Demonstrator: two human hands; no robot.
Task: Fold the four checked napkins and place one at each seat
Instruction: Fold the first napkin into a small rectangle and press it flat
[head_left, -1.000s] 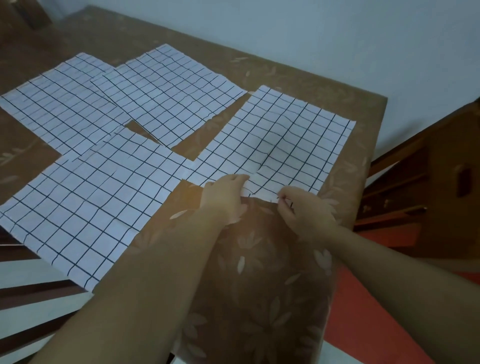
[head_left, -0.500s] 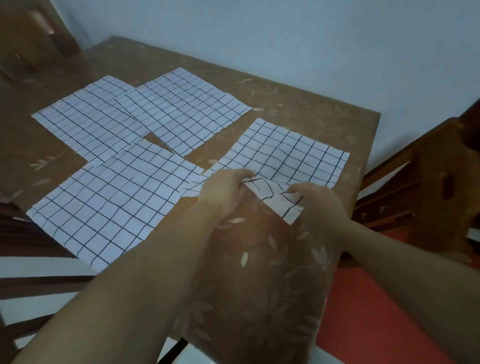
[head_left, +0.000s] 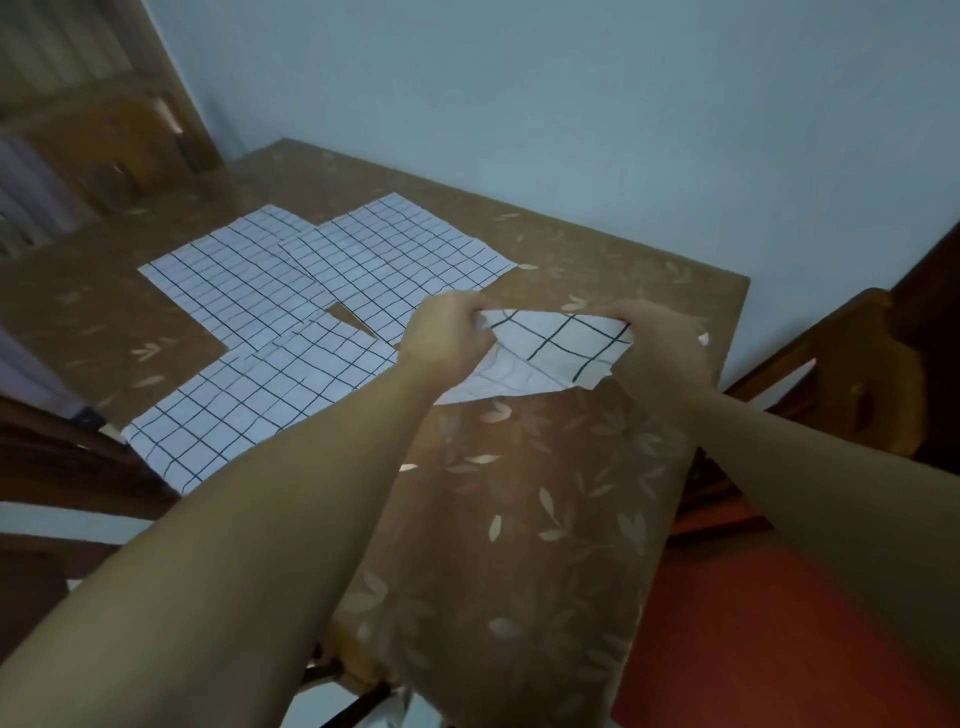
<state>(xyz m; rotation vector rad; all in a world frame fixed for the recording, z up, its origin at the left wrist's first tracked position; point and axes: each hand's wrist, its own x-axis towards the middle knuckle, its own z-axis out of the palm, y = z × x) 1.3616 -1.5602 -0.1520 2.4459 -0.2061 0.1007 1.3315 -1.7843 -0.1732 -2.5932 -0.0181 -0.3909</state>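
Observation:
Several white napkins with a black grid lie on the brown leaf-patterned tablecloth (head_left: 519, 519). The right-hand napkin (head_left: 550, 353) is doubled over, its near edge carried towards the far edge. My left hand (head_left: 447, 332) pinches its left corner and my right hand (head_left: 660, 343) pinches its right corner, both lifted a little above the table. Three others lie flat to the left: a near-left napkin (head_left: 249, 410), a far-left napkin (head_left: 234, 280) and a far-middle napkin (head_left: 405, 260), with overlapping edges.
A pale wall runs behind the table. A wooden chair (head_left: 852, 384) stands at the right edge and another wooden chair (head_left: 104, 150) at the far left. A red seat or floor patch (head_left: 753, 649) shows at lower right. Dark wooden furniture (head_left: 57, 452) lies at the near left.
Both hands took the near edge of the right-hand napkin, lifted it and carried it away from me over the rest of the cloth. The view tilted up.

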